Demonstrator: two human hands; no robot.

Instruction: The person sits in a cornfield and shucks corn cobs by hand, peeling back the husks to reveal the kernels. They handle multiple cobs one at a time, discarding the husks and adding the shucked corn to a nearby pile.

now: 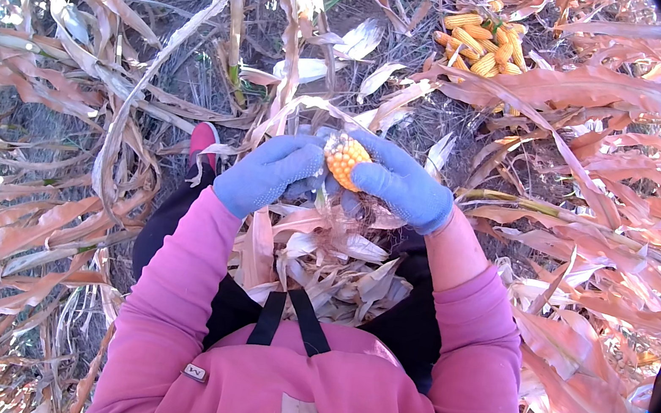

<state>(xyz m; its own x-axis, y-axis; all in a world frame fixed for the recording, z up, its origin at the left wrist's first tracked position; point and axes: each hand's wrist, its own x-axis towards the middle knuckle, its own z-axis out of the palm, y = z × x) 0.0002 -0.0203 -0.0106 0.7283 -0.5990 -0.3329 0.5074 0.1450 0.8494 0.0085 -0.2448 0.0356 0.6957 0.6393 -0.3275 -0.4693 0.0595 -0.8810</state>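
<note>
A short yellow corn cob with bared kernels lies between my two hands, both in blue-grey knitted gloves. My right hand is closed around its right side, thumb across the kernels. At the cob's left side is my left hand, its thumb beside the pale, ragged end; its other fingers are partly hidden behind the cob. Brown corn silk hangs just below the hands. Dry husks are heaped between my legs.
Several bare yellow cobs form a pile on the ground at the upper right. Dry corn stalks and leaves spread on the right, with more stalks on the left. An upright stalk stands ahead. My red shoe is at the left.
</note>
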